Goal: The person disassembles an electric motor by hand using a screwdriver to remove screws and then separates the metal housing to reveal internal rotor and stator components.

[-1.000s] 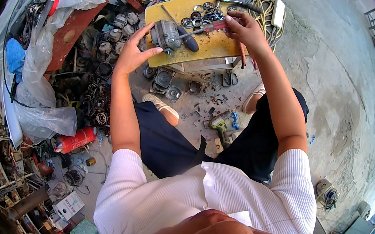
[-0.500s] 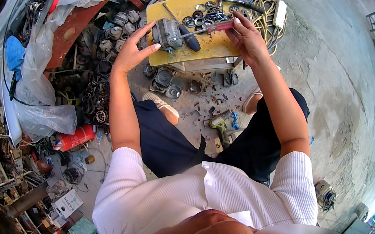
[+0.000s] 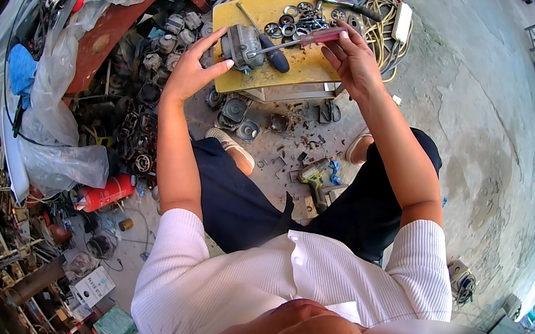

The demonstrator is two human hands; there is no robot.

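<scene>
A grey metal motor housing [image 3: 241, 47] sits at the left end of the low yellow table [image 3: 234, 84]. My left hand [image 3: 187, 70] is beside it, fingers and thumb spread around its left side; whether they touch it is hard to tell. In my right hand [image 3: 360, 70] is a screwdriver [image 3: 322, 37] with a translucent red handle, gripped near the handle's end. Its shaft slants down left, with the tip at the housing's right side. Behind that shaft lies a second screwdriver [image 3: 275, 56] with a dark handle.
Several bearings and rings [image 3: 288, 29] lie at the table's back, near a ratchet wrench [image 3: 348, 5]. Coiled cable and a white power strip [image 3: 402, 22] are at the right. A green power drill [image 3: 313, 181] stands between my legs. Motor parts [image 3: 152, 94] heap at the left.
My right hand and the red screwdriver have shifted slightly right. The housing looks turned a little. My left hand stays spread beside it.
</scene>
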